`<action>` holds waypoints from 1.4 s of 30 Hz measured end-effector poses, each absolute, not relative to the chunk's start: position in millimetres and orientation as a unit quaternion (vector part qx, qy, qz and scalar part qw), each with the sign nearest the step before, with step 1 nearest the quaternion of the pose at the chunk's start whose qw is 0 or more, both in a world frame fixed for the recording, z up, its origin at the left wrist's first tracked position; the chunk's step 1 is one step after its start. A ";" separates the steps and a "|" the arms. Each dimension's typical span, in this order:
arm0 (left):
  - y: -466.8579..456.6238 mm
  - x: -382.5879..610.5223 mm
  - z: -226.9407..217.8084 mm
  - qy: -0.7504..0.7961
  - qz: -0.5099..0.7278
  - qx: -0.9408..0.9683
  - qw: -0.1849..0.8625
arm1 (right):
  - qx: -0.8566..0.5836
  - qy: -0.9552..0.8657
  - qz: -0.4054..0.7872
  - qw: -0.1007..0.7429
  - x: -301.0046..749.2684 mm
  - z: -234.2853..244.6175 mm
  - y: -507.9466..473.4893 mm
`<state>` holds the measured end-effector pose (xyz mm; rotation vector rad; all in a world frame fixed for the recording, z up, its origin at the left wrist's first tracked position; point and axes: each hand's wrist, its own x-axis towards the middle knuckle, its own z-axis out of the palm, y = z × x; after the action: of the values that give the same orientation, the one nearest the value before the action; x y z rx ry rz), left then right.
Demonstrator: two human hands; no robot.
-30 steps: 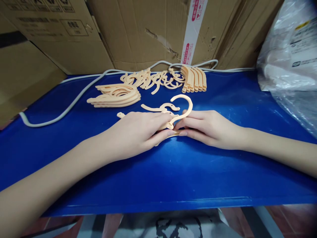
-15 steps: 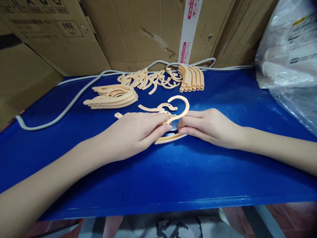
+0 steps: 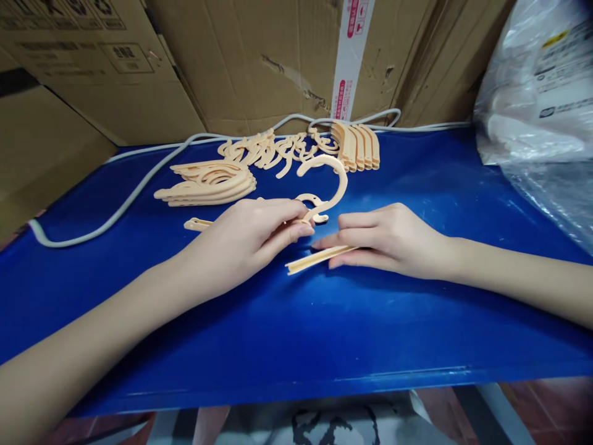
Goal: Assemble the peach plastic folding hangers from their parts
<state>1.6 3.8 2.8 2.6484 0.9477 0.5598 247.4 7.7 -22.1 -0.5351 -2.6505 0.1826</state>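
Observation:
My left hand [image 3: 252,238] is closed on a peach plastic hanger part with a hook [image 3: 331,179]; the hook rises above my fingertips and its far end [image 3: 197,224] sticks out left of my hand. My right hand [image 3: 386,238] lies beside it with fingers stretched along a thin peach strip [image 3: 315,259] on the blue table [image 3: 296,334], pinching its right end. The two hands are a few centimetres apart.
A stack of curved peach hangers [image 3: 208,182] lies behind my left hand. Loose hooks [image 3: 278,149] and a row of parts on edge [image 3: 359,147] sit near the cardboard boxes [image 3: 259,59]. A grey cable [image 3: 120,201] crosses the table's left. A plastic bag [image 3: 542,111] fills the right.
My left hand has lifted the hooked part up and left, away from the strip. The strip stays under my right fingers, which have stretched out flatter.

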 end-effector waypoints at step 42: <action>-9.0 10.2 19.2 0.401 0.259 0.838 0.265 | -0.306 -0.929 0.065 0.197 247.5 -18.5 1.6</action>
<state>10.2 -9.0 19.2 2.2634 1.0820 0.7009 247.5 1.6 -18.5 -0.8572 -2.6015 0.1813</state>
